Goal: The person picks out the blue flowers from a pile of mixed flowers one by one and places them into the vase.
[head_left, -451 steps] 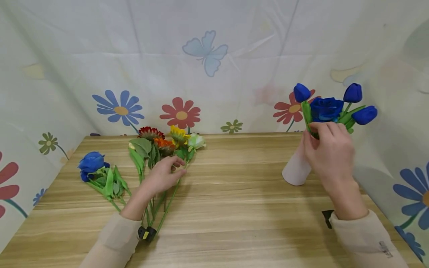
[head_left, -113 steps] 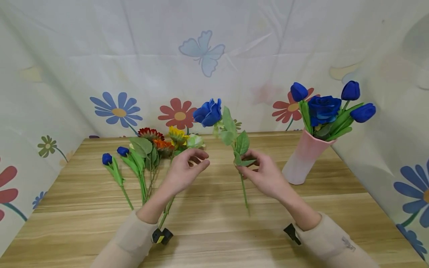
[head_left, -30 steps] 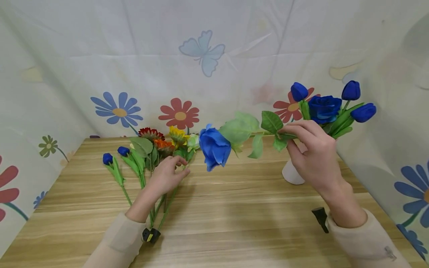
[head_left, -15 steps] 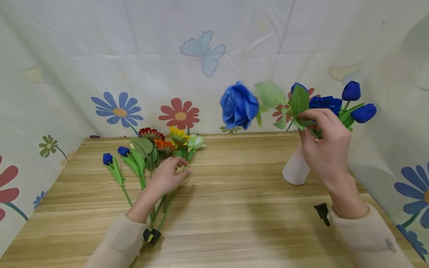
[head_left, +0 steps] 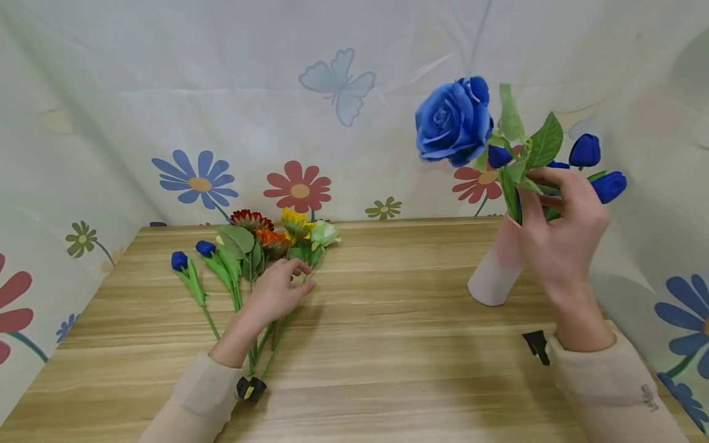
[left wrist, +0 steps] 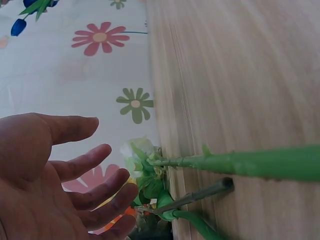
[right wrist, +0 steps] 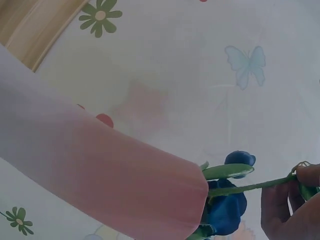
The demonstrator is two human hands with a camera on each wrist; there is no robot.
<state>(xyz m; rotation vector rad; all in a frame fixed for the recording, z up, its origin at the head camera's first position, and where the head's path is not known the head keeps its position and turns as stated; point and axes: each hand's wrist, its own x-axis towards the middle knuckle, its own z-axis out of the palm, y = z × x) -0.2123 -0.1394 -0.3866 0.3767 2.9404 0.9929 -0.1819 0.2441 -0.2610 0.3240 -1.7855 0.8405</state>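
Observation:
My right hand [head_left: 567, 227] pinches the leafy stem of a blue rose [head_left: 451, 123] above the pink-and-white vase [head_left: 495, 277]. In the right wrist view, the rose's green stem [right wrist: 260, 186] runs from my fingers into the mouth of the vase. Blue tulips [head_left: 584, 151] stand in the vase, along with another blue rose [right wrist: 225, 210] that my hand mostly hides in the head view. My left hand [head_left: 277, 289] hovers over the stems of the mixed flowers at left, holding nothing, its fingers relaxed and spread in the left wrist view.
On the wooden table [head_left: 376, 344], two blue tulips [head_left: 180, 261] lie at left. Beside them are a red flower [head_left: 252, 219], an orange flower [head_left: 271, 237], a yellow flower [head_left: 296, 224] and a pale green rose [head_left: 324, 235]. A flower-printed curtain stands close behind.
The right hand has picked the blue rose up from the left, carried it to the vase and tipped it upright, its stem now in the mouth. The left hand has drawn back to the left.

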